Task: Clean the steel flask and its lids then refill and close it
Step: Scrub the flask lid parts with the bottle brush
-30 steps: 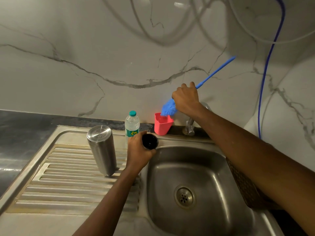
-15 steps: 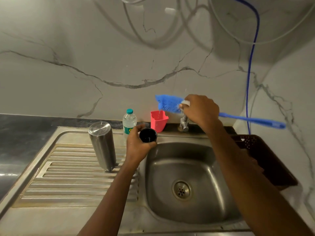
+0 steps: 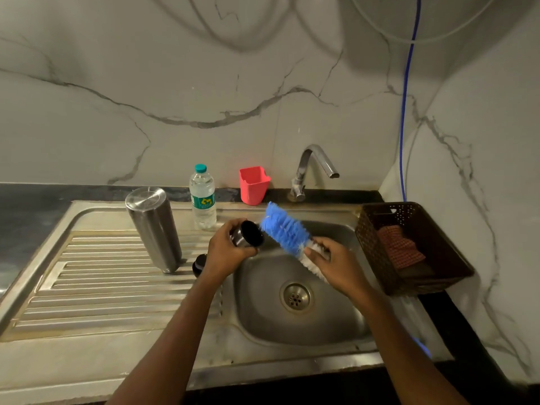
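The steel flask (image 3: 153, 226) stands upside down on the ribbed draining board. My left hand (image 3: 226, 252) grips a steel lid (image 3: 247, 233) with a black inside, its open side turned to the right, over the sink's left rim. My right hand (image 3: 336, 266) holds a bottle brush (image 3: 283, 228) near its blue and white bristles. The blue bristle tip sits right beside the lid's opening. A second black lid (image 3: 199, 265) lies on the draining board, partly hidden behind my left wrist.
A sink basin (image 3: 321, 323) with a drain lies below my hands. At the back stand a small water bottle (image 3: 202, 197), a red plastic cup (image 3: 253, 185) and the tap (image 3: 312, 168). A brown basket (image 3: 409, 247) holding a cloth sits on the right.
My right hand brought the brush down from near the red cup and the tap and turned its bristles toward the lid. My left hand tilted the lid's opening to the right.
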